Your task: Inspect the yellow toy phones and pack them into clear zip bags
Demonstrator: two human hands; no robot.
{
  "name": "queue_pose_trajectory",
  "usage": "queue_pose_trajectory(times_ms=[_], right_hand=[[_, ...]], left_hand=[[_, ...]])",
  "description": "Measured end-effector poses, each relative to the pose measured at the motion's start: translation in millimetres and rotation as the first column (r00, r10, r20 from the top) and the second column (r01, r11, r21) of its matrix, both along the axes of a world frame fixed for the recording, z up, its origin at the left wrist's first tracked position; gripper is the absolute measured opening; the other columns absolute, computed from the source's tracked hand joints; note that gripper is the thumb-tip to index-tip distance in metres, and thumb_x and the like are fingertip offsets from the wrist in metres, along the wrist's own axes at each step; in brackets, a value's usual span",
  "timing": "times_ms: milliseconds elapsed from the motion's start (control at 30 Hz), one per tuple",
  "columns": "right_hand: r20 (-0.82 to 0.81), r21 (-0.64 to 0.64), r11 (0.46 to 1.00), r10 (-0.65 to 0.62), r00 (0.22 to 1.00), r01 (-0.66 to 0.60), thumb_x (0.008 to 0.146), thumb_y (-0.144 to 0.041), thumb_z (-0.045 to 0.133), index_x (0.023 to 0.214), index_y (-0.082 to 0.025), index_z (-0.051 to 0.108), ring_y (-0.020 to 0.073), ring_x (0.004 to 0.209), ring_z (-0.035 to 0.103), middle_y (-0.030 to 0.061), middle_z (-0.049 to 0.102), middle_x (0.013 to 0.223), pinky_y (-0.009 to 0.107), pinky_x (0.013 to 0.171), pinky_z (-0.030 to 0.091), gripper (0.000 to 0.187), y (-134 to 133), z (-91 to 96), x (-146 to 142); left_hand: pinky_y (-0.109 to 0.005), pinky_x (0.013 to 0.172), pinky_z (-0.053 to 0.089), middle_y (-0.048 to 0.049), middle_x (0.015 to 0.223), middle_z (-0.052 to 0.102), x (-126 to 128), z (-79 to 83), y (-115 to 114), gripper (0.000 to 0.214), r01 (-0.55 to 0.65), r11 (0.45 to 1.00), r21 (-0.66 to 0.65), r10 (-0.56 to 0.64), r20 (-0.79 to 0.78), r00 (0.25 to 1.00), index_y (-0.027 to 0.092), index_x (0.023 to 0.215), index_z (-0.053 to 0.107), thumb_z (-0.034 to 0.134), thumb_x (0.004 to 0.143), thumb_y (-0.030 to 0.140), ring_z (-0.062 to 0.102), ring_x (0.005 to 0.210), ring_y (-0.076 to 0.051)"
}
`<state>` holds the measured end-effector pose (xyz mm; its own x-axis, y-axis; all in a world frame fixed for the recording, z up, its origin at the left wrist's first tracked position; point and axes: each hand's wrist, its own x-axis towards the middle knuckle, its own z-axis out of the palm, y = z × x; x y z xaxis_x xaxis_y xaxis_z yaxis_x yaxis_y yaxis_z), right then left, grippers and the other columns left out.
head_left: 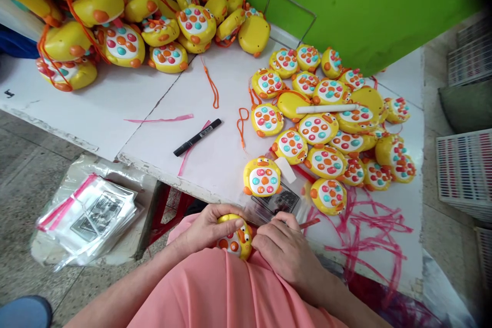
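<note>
- Left hand point(209, 228) wraps its curled fingers and thumb over the top and near side of a yellow toy point(235, 241), gripping it low against the pink shirt point(215, 292).
- Right hand point(286, 251) sits just right of the toy, fingers bent inward, fingertips at the toy's edge; whether it grips cannot be told.
- Both forearms angle in from below, and the hands meet at the worktop point(215, 164) edge.
- Just beyond the right hand lies a clear bag point(277, 201); beyond both hands stands a second toy point(262, 178).
- Farther beyond the left hand lies a black marker point(197, 137).
</note>
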<state>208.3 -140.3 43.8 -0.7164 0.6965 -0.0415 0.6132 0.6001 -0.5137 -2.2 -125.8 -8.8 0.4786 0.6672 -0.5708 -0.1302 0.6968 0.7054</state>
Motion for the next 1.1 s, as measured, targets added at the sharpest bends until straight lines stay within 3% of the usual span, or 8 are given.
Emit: queue_pose_trajectory(times_ms=[133, 267, 333, 500, 667, 767, 933, 1100], right_hand=[[-0.099, -0.15, 0.989, -0.004, 0.995, -0.011, 0.099, -0.019, 0.032, 0.087, -0.02, 0.058, 0.0145, 0.075, 0.053, 0.0008, 0.059, 0.079, 0.035, 0.085, 0.032, 0.029, -2.7, -2.7, 0.2], [-0.188, -0.083, 0.957, -0.289, 0.939, 0.278, 0.095, -0.015, 0.043, 0.085, -0.02, 0.054, 0.0144, 0.079, 0.055, 0.0011, 0.06, 0.082, 0.035, 0.086, 0.033, 0.016, -6.4, -4.9, 0.5], [-0.2, -0.081, 0.938, -0.348, 0.916, 0.338, 0.093, -0.012, 0.044, 0.084, -0.02, 0.053, 0.0148, 0.079, 0.055, 0.0013, 0.06, 0.082, 0.034, 0.084, 0.036, 0.015, -7.2, -6.0, 0.2], [-0.146, -0.271, 0.904, -0.379, 0.914, 0.331, 0.092, -0.014, 0.046, 0.085, -0.021, 0.052, 0.0155, 0.078, 0.056, 0.0012, 0.061, 0.082, 0.029, 0.073, 0.041, 0.011, -5.8, -4.3, 1.1], [-0.075, -0.52, 0.791, -0.42, 0.904, 0.324, 0.092, -0.022, 0.048, 0.09, -0.022, 0.054, 0.0155, 0.083, 0.06, 0.0008, 0.065, 0.091, 0.027, 0.075, 0.044, 0.006, -1.5, -0.1, 3.6], [-0.073, -0.578, 0.75, -0.441, 0.895, 0.322, 0.091, -0.021, 0.049, 0.088, -0.022, 0.054, 0.0152, 0.083, 0.061, 0.0006, 0.066, 0.089, 0.027, 0.075, 0.045, 0.006, 1.8, -0.6, 1.6], [-0.091, -0.538, 0.776, -0.442, 0.892, 0.33, 0.089, -0.018, 0.048, 0.087, -0.021, 0.053, 0.0156, 0.084, 0.061, 0.0009, 0.065, 0.089, 0.028, 0.077, 0.046, 0.007, 5.8, -2.9, -4.6], [-0.094, -0.492, 0.815, -0.4, 0.912, 0.307, 0.089, -0.016, 0.049, 0.087, -0.022, 0.053, 0.0152, 0.084, 0.061, -0.0002, 0.066, 0.089, 0.027, 0.077, 0.045, 0.008, 6.9, -4.4, -8.6]], left_hand=[[-0.022, 0.064, 0.048, -0.005, 0.078, 0.07, -0.5, -1.4, -1.7, 0.041, -0.003, 0.999, -0.051, 0.002, -0.027, 1.0, 0.012, 0.091, 0.071, 0.075, 0.069, 0.046, 0.06, 0.068, -0.014], [-0.023, 0.064, 0.049, -0.006, 0.08, 0.071, 0.5, -1.6, -2.0, 0.044, -0.026, 0.995, -0.092, 0.027, 0.015, 1.0, 0.012, 0.091, 0.071, 0.076, 0.067, 0.048, 0.062, 0.069, -0.015], [-0.023, 0.067, 0.049, -0.0063, 0.081, 0.071, 1.1, -1.4, -2.0, 0.044, -0.04, 0.995, -0.095, 0.042, 0.025, 0.999, 0.012, 0.09, 0.071, 0.077, 0.066, 0.048, 0.062, 0.072, -0.015], [-0.024, 0.063, 0.05, -0.0069, 0.079, 0.072, 2.4, -2.0, -4.9, 0.043, -0.08, 0.99, -0.114, 0.082, 0.011, 0.997, 0.012, 0.09, 0.071, 0.077, 0.067, 0.049, 0.064, 0.068, -0.016], [-0.022, 0.058, 0.049, -0.0048, 0.075, 0.071, 9.0, -0.1, -10.9, 0.038, -0.203, 0.97, -0.135, 0.208, 0.029, 0.978, 0.014, 0.088, 0.07, 0.078, 0.067, 0.044, 0.063, 0.062, -0.014], [-0.021, 0.06, 0.05, -0.004, 0.077, 0.071, 13.7, 0.3, -17.9, 0.038, -0.316, 0.937, -0.151, 0.325, 0.036, 0.945, 0.015, 0.09, 0.068, 0.078, 0.068, 0.044, 0.064, 0.064, -0.014], [-0.025, 0.067, 0.054, -0.0046, 0.092, 0.07, 11.2, -0.6, -31.9, 0.06, -0.328, 0.937, -0.119, 0.342, 0.137, 0.929, 0.02, 0.114, 0.057, 0.082, 0.063, 0.04, 0.067, 0.075, -0.017], [-0.022, 0.062, 0.055, -0.0007, 0.085, 0.068, 10.7, 2.6, -39.7, 0.058, -0.299, 0.954, -0.037, 0.3, 0.055, 0.952, 0.018, 0.101, 0.054, 0.087, 0.054, 0.027, 0.065, 0.068, -0.013]])
